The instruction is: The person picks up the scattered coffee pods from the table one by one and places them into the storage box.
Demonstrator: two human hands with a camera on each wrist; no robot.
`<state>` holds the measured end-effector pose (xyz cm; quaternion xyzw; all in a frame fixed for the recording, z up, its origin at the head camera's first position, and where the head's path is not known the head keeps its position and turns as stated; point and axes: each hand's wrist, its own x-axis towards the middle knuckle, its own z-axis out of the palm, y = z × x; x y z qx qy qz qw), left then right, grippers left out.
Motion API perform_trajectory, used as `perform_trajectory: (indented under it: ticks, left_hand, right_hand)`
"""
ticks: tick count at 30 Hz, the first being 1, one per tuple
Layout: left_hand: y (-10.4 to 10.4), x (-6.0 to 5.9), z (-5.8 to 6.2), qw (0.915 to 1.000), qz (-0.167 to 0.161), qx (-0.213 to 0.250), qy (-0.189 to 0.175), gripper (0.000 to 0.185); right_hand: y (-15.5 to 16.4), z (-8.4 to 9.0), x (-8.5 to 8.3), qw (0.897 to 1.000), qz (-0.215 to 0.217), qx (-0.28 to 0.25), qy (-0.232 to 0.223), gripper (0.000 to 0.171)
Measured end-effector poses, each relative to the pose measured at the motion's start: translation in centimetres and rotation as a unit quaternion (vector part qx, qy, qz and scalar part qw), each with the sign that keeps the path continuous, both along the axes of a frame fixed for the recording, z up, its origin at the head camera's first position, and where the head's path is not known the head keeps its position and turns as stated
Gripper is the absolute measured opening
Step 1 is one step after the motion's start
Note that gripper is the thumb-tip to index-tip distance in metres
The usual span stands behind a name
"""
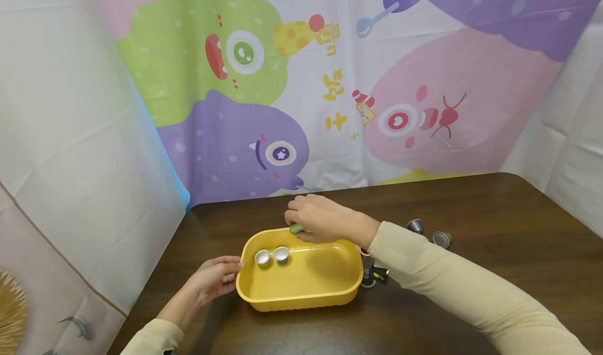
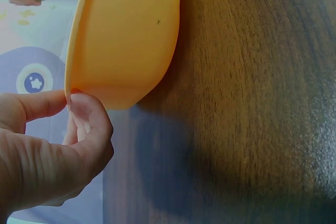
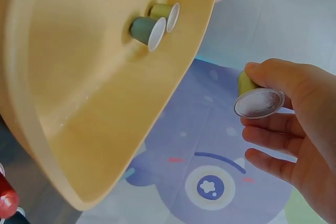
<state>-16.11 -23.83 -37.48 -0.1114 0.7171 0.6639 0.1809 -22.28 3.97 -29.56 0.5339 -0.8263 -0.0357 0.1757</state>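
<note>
Head view: person working at a dark wood table (image 1: 471, 213), cartoon-print sheet (image 1: 330, 82) hanging behind it.
Right hand (image 1: 320, 220): hovering over the far rim of the tub, fingers curling round a green pod (image 1: 296, 228). Right wrist view is showing the pod (image 3: 255, 98) pinched between thumb and fingertips, foil face toward the camera.
Left hand (image 1: 214, 279): gripping the tub's left rim. Left wrist view is showing thumb and forefinger (image 2: 89, 119) pinching the rim edge.
Tub (image 1: 311, 287): yellow, sitting on the table near the front edge, between the two hands.
Tub contents: two pods (image 1: 271, 255) lying side by side near the left end, foil faces showing. Right wrist view is showing the same pair (image 3: 155, 24), touching each other, green bodies.
Loose pods (image 1: 428, 233): two lying on the table to the right of the tub, well apart from it, behind the right forearm.
More pods (image 1: 373, 276): sitting just beside the tub's right wall, partly hidden under the right sleeve; count unclear. One red one is showing in the right wrist view (image 3: 6, 200).
</note>
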Motion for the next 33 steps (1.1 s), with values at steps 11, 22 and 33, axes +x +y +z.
perform_trajectory:
  ticks: [11,22,33]
  left_hand:
    - [0.1,-0.1,0.1,0.9999,0.006,-0.010,0.000,0.041]
    - [0.1,-0.2,0.0,0.9999,0.011,-0.009,0.002,0.040]
    - [0.1,0.0,0.0,0.9998,0.017,-0.008,-0.004,0.038]
  right_hand:
    - [-1.3,-0.7,-0.8,0.998,-0.006,0.025,-0.054,0.012]
    - [-2.8,-1.6,-1.6,0.992,-0.025,0.067,-0.105,0.016]
    - [-5.1,-1.9,-1.3,0.980,-0.039,0.099,-0.168,0.020]
